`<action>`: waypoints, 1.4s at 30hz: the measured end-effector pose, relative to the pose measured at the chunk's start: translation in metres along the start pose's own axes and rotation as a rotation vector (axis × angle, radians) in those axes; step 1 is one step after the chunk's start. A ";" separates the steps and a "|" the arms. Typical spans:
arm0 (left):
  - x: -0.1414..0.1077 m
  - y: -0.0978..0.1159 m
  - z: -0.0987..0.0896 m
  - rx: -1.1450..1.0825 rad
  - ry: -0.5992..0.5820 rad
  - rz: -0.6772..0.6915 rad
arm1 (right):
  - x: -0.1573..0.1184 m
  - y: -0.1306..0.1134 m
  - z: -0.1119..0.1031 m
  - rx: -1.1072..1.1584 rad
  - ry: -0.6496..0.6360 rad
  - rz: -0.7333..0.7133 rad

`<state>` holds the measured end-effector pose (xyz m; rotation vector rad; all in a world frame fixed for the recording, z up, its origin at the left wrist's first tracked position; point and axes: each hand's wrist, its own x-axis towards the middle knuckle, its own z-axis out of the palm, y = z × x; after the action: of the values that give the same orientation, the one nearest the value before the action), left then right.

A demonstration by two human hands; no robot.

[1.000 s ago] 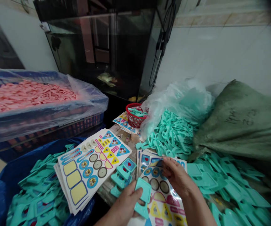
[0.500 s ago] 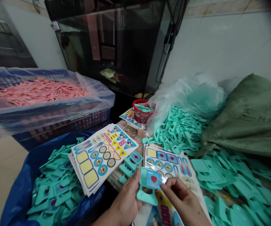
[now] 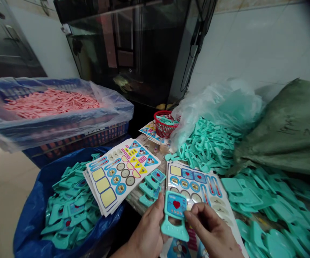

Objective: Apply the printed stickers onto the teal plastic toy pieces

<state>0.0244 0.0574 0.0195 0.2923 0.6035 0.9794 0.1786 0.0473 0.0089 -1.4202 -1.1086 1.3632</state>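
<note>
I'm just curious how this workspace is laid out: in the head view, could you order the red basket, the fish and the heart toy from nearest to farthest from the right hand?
From the right hand:
1. Heart toy: at its fingertips, held in the left hand.
2. Red basket: beyond the hands, farther back.
3. Fish: farthest, behind the basket's left.

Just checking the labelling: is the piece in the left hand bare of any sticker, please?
No, the teal piece bears a heart sticker.

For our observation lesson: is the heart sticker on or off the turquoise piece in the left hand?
On: the heart sticker lies on the turquoise piece, within its rim; whether fully stuck, cannot tell.
</note>
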 end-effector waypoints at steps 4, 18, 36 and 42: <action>-0.002 -0.001 0.001 -0.021 -0.031 0.021 | -0.002 -0.003 0.000 0.006 -0.004 0.024; -0.004 -0.006 -0.009 0.056 -0.006 0.025 | -0.005 0.002 0.000 -0.029 -0.027 0.043; -0.005 -0.005 -0.005 0.336 -0.014 0.126 | -0.006 0.003 0.002 -0.201 0.027 -0.008; -0.010 0.004 -0.008 0.771 0.041 0.108 | -0.001 0.010 -0.009 -0.649 0.071 -0.133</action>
<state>0.0132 0.0513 0.0188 0.9968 0.9987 0.8205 0.1876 0.0433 -0.0005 -1.7844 -1.6554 0.8791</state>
